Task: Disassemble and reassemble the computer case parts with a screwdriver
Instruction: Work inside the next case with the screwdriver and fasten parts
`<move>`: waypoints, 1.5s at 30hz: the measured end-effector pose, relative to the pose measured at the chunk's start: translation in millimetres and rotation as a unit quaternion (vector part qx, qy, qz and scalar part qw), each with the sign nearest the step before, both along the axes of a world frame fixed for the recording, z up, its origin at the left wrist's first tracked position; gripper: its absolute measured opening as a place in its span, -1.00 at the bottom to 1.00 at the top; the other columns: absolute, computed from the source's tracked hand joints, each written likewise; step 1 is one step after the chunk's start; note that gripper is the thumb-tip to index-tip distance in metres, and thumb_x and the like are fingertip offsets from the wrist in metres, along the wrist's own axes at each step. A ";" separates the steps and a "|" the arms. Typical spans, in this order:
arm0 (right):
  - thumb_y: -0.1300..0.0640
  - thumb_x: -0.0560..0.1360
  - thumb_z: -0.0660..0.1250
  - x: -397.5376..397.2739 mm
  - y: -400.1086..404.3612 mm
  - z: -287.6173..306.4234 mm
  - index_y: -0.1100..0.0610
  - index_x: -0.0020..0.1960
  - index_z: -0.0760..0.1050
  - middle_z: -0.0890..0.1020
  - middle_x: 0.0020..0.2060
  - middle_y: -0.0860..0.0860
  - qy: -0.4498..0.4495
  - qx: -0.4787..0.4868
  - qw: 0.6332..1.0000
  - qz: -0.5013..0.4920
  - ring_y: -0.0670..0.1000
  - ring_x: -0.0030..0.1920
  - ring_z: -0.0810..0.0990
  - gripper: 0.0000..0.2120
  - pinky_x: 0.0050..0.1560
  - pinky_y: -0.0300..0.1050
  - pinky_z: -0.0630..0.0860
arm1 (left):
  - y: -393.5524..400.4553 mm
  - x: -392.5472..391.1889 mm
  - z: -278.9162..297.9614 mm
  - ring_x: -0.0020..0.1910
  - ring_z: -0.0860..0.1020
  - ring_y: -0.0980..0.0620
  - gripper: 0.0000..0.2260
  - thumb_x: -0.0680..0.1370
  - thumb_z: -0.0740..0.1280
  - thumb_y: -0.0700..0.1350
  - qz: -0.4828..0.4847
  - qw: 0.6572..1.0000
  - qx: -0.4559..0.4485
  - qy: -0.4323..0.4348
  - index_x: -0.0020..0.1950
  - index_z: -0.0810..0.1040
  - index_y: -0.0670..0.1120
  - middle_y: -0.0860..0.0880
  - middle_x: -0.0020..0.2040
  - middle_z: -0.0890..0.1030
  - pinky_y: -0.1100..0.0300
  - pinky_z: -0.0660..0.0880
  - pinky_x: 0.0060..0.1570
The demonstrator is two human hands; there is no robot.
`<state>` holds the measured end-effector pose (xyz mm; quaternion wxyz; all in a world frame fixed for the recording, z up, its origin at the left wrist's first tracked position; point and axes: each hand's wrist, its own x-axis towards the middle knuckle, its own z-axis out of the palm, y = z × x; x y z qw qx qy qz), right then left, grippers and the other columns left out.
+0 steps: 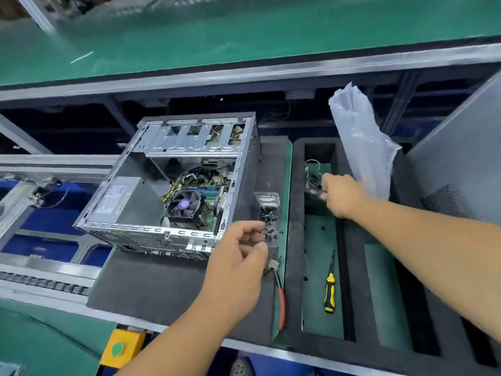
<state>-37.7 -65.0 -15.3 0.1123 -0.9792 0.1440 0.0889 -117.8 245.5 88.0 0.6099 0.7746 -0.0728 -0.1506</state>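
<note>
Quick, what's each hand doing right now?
Left hand: fingers curled at the clear screw box; a grip cannot be told.
Right hand: holds a cable bundle in the foam tray.

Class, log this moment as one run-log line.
left hand: at screw box | right hand: grips cable bundle | screwdriver: idle in tray | case: open

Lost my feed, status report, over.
Left hand pinching at screw box. Right hand gripping cable bundle in tray. Screwdriver idle. Case open, unobstructed.
</note>
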 end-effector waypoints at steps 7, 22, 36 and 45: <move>0.02 0.66 0.31 -39.2 10.0 124.5 -0.12 -0.12 0.43 0.45 -0.28 -0.17 -0.078 0.360 0.930 -0.011 -0.07 -0.27 0.36 -0.82 -0.15 -0.13 0.36 | -5.3 36.8 53.4 0.08 0.51 0.26 -0.58 0.54 0.46 -0.14 -0.060 0.975 0.083 -0.195 0.31 0.47 0.20 0.15 0.19 0.53 0.33 0.47 0.02; -0.31 0.48 0.39 1.6 204.2 246.4 -0.19 0.19 0.46 0.65 0.05 0.00 -0.232 0.464 0.854 -0.028 0.04 -0.03 0.60 -0.63 0.08 0.06 0.54 | 91.5 179.9 132.7 -0.13 0.64 -0.10 -0.93 0.54 0.39 0.00 -0.132 0.983 -0.089 -0.094 -0.11 0.54 0.04 -0.12 -0.14 0.69 -0.34 0.58 0.11; -0.08 0.53 0.49 61.2 311.8 115.1 0.04 -0.08 0.65 0.66 -0.30 -0.03 -0.029 0.318 0.948 0.010 -0.07 -0.34 0.52 -0.80 -0.25 -0.11 0.42 | 197.1 246.4 49.3 -0.16 0.59 0.11 -0.92 0.58 0.42 0.04 -0.337 0.867 0.321 -0.177 0.05 0.58 0.19 0.16 -0.09 0.61 0.12 0.53 -0.15; 0.18 0.69 0.19 61.9 309.6 131.7 0.15 0.16 0.61 0.63 0.07 0.12 0.169 0.174 0.961 0.132 0.16 0.11 0.54 -0.78 0.16 -0.09 0.48 | 180.2 244.2 35.6 -0.04 0.50 -0.04 -0.84 0.66 0.23 0.04 -0.479 0.760 0.409 -0.158 0.01 0.48 -0.02 0.01 -0.03 0.55 0.07 0.46 0.01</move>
